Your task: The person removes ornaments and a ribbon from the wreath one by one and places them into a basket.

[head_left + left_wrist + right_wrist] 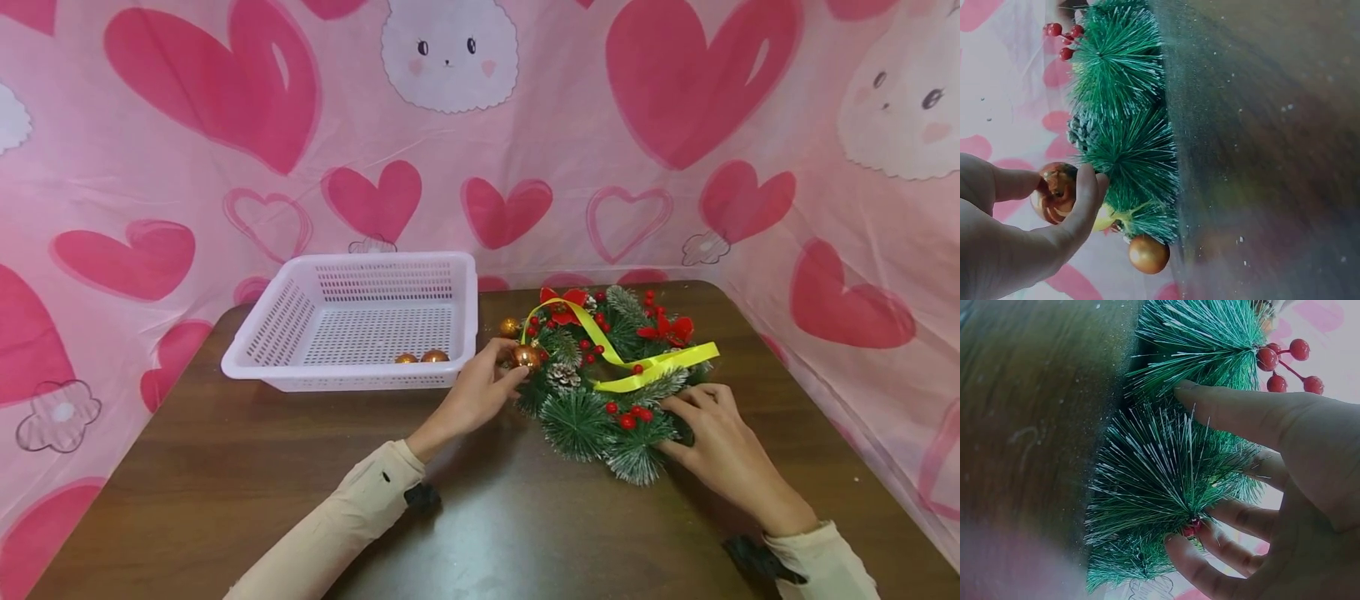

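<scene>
A green wreath (pixel 577 421) with red berries, red flowers and a pinecone lies on the table, a yellow ribbon (pixel 675 362) across it. At its left side my left hand (pixel 480 392) pinches a shiny copper-gold ball (pixel 527 357) between thumb and fingers; the left wrist view shows the ball (pixel 1055 194) beside the green needles. A smaller gold ball (pixel 1149 254) sits at the wreath's edge. My right hand (pixel 723 454) rests on the wreath's right front edge, fingers spread among the needles (pixel 1172 469) in the right wrist view.
A white perforated basket (pixel 375 382) stands to the left of the wreath, with two copper-gold balls (pixel 434 356) at its front right inside corner. Behind the brown table (pixel 247 475) hangs a pink cloth (pixel 570 125) with hearts.
</scene>
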Demonstrator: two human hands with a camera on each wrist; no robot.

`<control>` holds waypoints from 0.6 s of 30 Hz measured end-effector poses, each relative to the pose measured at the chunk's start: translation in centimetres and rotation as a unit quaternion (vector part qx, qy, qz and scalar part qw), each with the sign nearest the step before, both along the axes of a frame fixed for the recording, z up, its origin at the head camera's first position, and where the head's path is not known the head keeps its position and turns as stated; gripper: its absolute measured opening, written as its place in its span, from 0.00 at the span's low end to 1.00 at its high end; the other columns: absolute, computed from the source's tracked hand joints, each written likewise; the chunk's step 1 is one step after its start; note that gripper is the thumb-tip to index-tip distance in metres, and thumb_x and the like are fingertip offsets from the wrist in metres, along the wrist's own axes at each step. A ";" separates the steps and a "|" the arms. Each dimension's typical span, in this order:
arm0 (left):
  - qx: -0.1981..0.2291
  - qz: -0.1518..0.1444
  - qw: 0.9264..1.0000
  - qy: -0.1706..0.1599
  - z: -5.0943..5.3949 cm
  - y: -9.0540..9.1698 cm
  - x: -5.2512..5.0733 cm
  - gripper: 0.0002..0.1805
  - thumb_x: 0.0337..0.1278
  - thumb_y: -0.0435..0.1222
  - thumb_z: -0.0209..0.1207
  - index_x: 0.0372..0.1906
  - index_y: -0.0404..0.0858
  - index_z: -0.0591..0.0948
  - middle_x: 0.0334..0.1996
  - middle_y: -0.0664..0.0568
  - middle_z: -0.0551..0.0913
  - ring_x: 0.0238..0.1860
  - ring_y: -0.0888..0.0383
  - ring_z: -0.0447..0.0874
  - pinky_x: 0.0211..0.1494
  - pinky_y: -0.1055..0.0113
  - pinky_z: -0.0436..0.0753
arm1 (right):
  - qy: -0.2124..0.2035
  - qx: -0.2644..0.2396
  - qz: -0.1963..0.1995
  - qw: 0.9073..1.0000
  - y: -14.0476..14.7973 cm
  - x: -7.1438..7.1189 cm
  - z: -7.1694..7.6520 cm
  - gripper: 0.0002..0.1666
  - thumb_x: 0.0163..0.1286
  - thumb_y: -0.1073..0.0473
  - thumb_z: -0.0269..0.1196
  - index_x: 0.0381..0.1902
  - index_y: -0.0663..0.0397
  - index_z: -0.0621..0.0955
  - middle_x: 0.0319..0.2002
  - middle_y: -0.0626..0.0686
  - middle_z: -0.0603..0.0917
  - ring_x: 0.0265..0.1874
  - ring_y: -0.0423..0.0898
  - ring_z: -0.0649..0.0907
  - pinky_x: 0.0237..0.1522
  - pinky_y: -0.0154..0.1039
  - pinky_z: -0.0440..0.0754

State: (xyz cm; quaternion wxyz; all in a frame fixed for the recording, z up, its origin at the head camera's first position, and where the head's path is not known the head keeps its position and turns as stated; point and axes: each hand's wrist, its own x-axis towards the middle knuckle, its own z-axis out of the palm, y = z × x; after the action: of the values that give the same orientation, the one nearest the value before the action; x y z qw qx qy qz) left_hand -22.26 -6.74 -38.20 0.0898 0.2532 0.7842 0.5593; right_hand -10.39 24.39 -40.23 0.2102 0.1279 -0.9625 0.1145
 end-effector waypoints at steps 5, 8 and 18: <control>0.030 -0.004 1.000 -0.006 0.4 -0.3 -0.2 0.21 0.70 0.30 0.56 0.64 0.30 0.69 0.53 0.34 0.77 0.39 0.36 0.86 0.43 0.48 0.86 | 0.003 0.005 0.001 1.000 -0.1 -0.1 0.1 0.30 0.37 0.59 0.83 0.41 0.58 0.85 0.39 0.58 0.81 0.49 0.62 0.69 0.34 0.60 0.80; 0.045 -0.004 0.999 -0.007 0.7 -0.5 -0.2 0.21 0.70 0.30 0.56 0.63 0.30 0.69 0.51 0.34 0.78 0.41 0.35 0.86 0.42 0.51 0.87 | 0.006 0.008 0.004 1.000 -0.1 -0.1 0.1 0.30 0.37 0.59 0.83 0.41 0.58 0.85 0.39 0.58 0.81 0.49 0.62 0.69 0.35 0.60 0.80; 0.081 0.001 0.997 -0.016 2.0 -1.0 -0.5 0.20 0.69 0.29 0.56 0.63 0.30 0.69 0.51 0.36 0.78 0.40 0.36 0.85 0.38 0.62 0.87 | -0.004 0.000 -0.007 1.000 -0.1 0.1 0.1 0.30 0.38 0.60 0.83 0.42 0.58 0.85 0.39 0.59 0.81 0.49 0.62 0.69 0.34 0.60 0.81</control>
State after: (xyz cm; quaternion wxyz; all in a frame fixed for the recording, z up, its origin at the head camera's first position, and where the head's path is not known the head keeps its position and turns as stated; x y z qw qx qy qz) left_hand -22.71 -7.71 -36.24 0.0806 0.2502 0.7350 0.6251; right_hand -10.34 24.24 -40.11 0.2070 0.1206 -0.9643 0.1130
